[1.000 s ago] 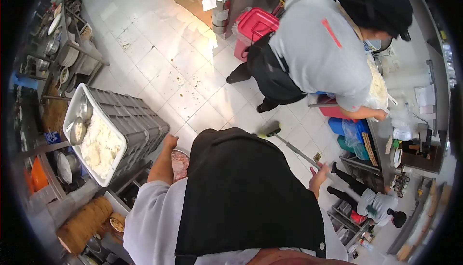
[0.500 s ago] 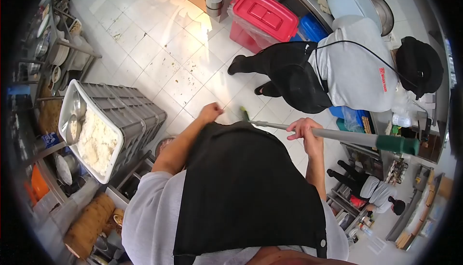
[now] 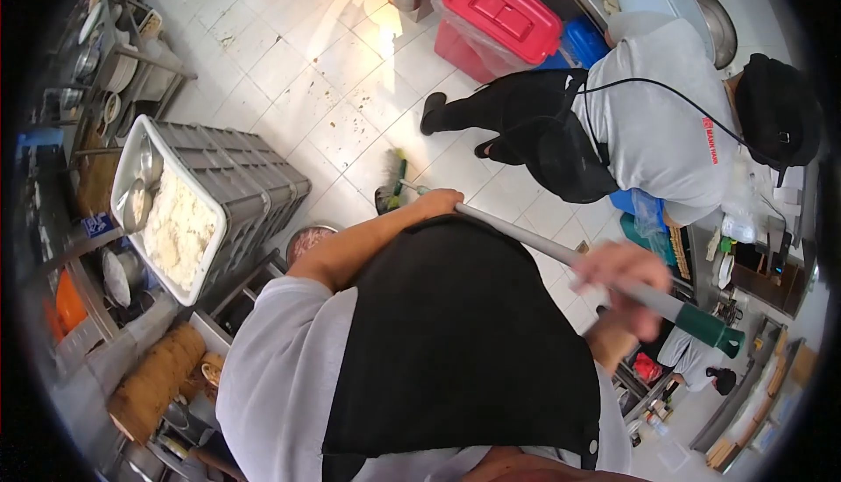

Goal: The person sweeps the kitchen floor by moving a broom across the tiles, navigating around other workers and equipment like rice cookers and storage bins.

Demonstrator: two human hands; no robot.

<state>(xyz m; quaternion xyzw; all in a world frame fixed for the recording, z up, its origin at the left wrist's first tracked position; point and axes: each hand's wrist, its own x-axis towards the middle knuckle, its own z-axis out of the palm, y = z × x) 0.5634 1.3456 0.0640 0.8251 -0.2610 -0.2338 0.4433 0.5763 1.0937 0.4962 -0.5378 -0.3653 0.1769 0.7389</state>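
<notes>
Broom (image 3: 536, 243) now has my left grip (image 3: 442, 204) clasped round its lower handle (image 3: 499, 226) — half a second ago that hand was off it. My right grip (image 3: 624, 285) is at the handle near the green end (image 3: 708, 329), blurred; whether closed, I cannot tell. Brush head (image 3: 400, 175) has shifted left along the floor (image 3: 455, 162) — both hands at the handle, well apart.

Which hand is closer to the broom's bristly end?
Left. The left hand is on the pole, just up from the bristly end; the right hand, blurry, is farther away, near the pole's green top.
</notes>
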